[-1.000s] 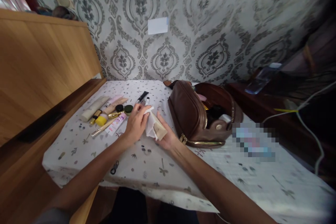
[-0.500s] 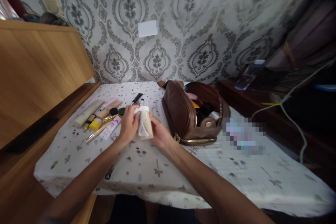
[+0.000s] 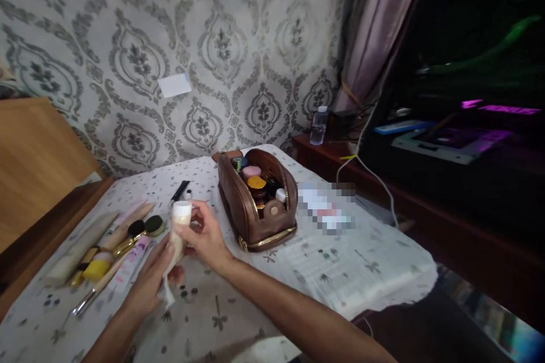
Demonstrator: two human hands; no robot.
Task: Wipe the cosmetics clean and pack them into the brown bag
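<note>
A pale cream bottle [image 3: 181, 219] with a white cap stands nearly upright between my hands, above the table. My left hand [image 3: 152, 272] is closed around its lower part. A white tissue [image 3: 168, 294] hangs below those fingers. On the other side, my right hand [image 3: 210, 238] pinches the bottle just under the cap. Left of my hands lie several cosmetics: a pale tube [image 3: 85, 244], a yellow-capped item [image 3: 97, 267], a pink-and-white tube [image 3: 131, 261], a brush [image 3: 91, 295] and a dark green round lid [image 3: 154, 224]. A black tube [image 3: 180, 190] lies behind the bottle.
An open brown toiletry bag [image 3: 232, 193] holding several jars stands right of my hands. Beside it is a blurred-out item [image 3: 326, 207]. A water bottle [image 3: 319, 125] and a white cable [image 3: 383, 187] are on the dark furniture at right. A wooden panel [image 3: 38, 159] borders the left.
The view has swung right, so everything sits further left. My left hand has shifted lower on the bottle, and the tissue that covered its front now hangs beneath.
</note>
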